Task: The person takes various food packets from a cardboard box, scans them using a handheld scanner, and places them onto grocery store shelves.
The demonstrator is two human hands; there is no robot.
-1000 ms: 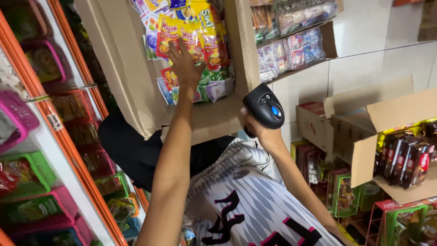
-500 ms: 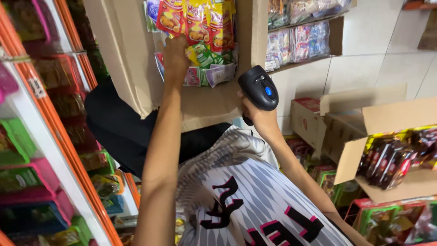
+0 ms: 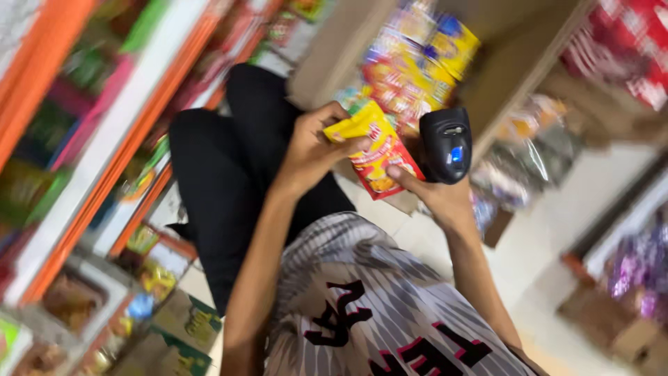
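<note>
The left hand [image 3: 309, 150] has its grip pinched on a yellow-and-red snack packet [image 3: 376, 150], thumb across the packet's upper front and fingers curled behind its left edge, so the packet is lifted in the air at the centre of the view, tilted with its red lower end pointing down and to the right. The right hand [image 3: 445, 198] has its grip wrapped around the handle of a black handheld barcode scanner [image 3: 447, 143], and its forefinger reaches left to touch the lower right edge of the packet; the scanner's head stands just to the right of the packet, a small blue light showing on its face. Just beyond the packet and scanner, farther off, an open cardboard box [image 3: 348, 49] holds more brightly coloured snack packets [image 3: 417, 59], blurred by motion. On the left run orange-edged shelves [image 3: 118, 146] packed with goods too blurred to identify. Near the bottom of the view lie the person's grey striped shirt [image 3: 369, 306] and, farther up, black trousers [image 3: 229, 160] over a pale floor [image 3: 536, 278].
</note>
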